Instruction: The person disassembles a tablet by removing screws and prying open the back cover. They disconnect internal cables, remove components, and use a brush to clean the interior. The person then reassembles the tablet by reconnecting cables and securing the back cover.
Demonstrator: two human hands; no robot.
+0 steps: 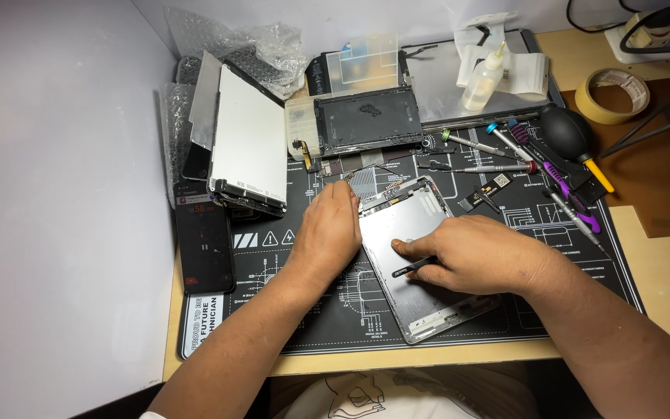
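Pinched in your right hand [471, 252], a thin black tool [411, 268] presses on the opened tablet shell [412, 233]; your left hand [327, 225] steadies its left edge. Screen panel [248, 147] already lies left of it; reassembly remains.

Both forearms are bare to the hands, and a white printed shirt [366, 396] shows at the bottom edge
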